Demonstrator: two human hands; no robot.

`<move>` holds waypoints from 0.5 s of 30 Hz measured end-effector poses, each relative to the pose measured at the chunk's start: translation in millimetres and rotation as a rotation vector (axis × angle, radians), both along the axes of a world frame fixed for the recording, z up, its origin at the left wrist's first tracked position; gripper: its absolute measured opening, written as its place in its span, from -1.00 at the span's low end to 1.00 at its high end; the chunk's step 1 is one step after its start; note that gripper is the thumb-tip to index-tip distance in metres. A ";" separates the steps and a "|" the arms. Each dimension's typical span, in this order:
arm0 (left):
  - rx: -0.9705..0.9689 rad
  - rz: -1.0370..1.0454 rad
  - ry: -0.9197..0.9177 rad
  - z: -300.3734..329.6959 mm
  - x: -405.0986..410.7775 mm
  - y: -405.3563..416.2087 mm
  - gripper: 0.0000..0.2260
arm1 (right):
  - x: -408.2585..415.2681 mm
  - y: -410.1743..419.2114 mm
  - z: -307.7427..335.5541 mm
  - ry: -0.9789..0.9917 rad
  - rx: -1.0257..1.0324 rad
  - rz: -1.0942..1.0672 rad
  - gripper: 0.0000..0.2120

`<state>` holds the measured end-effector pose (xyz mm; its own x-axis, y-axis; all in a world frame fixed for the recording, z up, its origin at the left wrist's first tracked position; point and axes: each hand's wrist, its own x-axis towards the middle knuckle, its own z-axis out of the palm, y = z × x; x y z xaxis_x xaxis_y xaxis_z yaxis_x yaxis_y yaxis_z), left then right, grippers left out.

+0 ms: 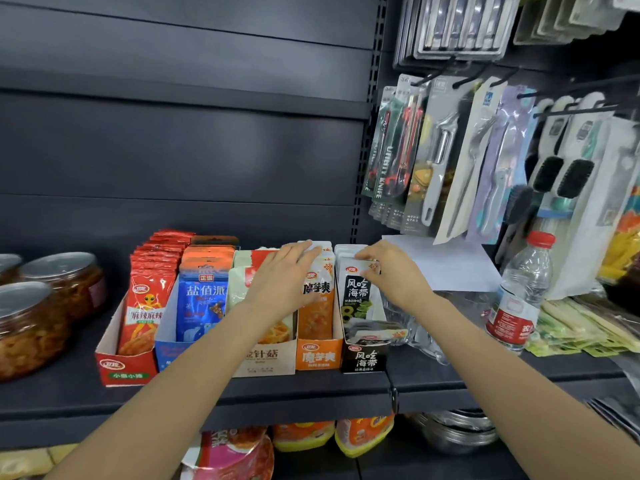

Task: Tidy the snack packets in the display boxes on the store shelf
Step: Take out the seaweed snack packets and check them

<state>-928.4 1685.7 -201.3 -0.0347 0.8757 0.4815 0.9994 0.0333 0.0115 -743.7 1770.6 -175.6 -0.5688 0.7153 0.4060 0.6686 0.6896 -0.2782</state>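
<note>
Head view: hands (341, 271) atop orange packets (317, 306) and black packets (356, 292).

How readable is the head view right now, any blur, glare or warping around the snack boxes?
Head view: box lettering reads sharply on the black box; wide-angle warping bends the shelf edge; corners soften, hanging utensils slightly blurred; mild sheen on the jar lids.

- Five boxes (239, 344) packed side by side on shelf (277, 393), no gap between them.
- Open air above packets up to back panel (173, 150) (reach from front or top).
- Left: jars (34, 317) stand near red box (126, 367), narrow gap.
- Right: bottle (519, 292) and plastic wrap (426, 337) crowd black box (363, 358).
- Hanging tools (450, 161) overhang the right side.
</note>
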 end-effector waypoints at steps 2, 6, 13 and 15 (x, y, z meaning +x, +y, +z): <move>-0.008 0.002 0.032 -0.6 -2.2 5.4 -0.28 | -6.8 5.5 -3.6 -0.011 0.037 -0.028 -0.78; -0.002 -0.008 0.030 -2.9 -5.6 11.2 -0.29 | -15.6 13.6 -3.5 0.040 0.055 -0.050 -0.90; 0.006 -0.009 0.036 -4.1 -5.9 11.5 -0.30 | -13.8 20.7 6.4 0.102 0.030 -0.082 -0.95; -0.001 -0.007 0.037 -3.3 -5.6 10.8 -0.30 | -13.3 19.7 6.2 0.085 0.057 -0.073 -0.93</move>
<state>-934.0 1696.5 -204.6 -0.0110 0.8765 0.4813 0.9993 0.0266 -0.0256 -757.0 1790.3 -169.4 -0.4779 0.7278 0.4919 0.6932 0.6564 -0.2976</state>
